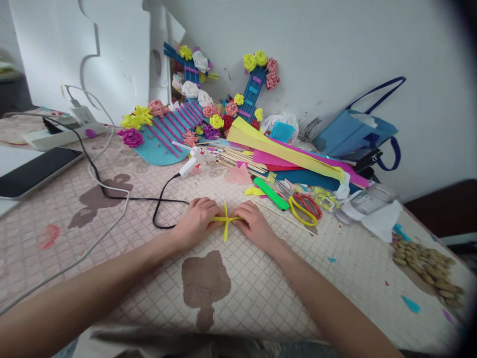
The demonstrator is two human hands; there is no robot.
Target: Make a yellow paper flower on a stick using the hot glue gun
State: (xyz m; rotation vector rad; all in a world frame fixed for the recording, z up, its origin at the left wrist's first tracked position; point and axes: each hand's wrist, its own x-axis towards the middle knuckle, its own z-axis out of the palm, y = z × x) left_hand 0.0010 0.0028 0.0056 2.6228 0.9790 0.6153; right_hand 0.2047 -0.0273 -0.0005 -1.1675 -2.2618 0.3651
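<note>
Between my two hands is a small yellow paper cross [225, 219], made of narrow strips that meet in the middle. My left hand [199, 221] pinches its left arm, and my right hand [255, 224] pinches its right arm. The other two arms of the cross point away from me and towards me. Just beyond my hands lie a green cutter [271, 193] and scissors [302, 211] with red and yellow handles. A white glue gun [194, 160] rests behind my left hand, its black cord running left.
Blue paper guitar shapes [164, 144] with paper flowers lean at the back. Coloured paper sheets [286, 149] and thin wooden sticks [238, 159] are piled before the wall. A tablet [40, 171], power strip [55, 134] and white cable [108, 231] occupy the left. Peanuts [425, 263] lie right.
</note>
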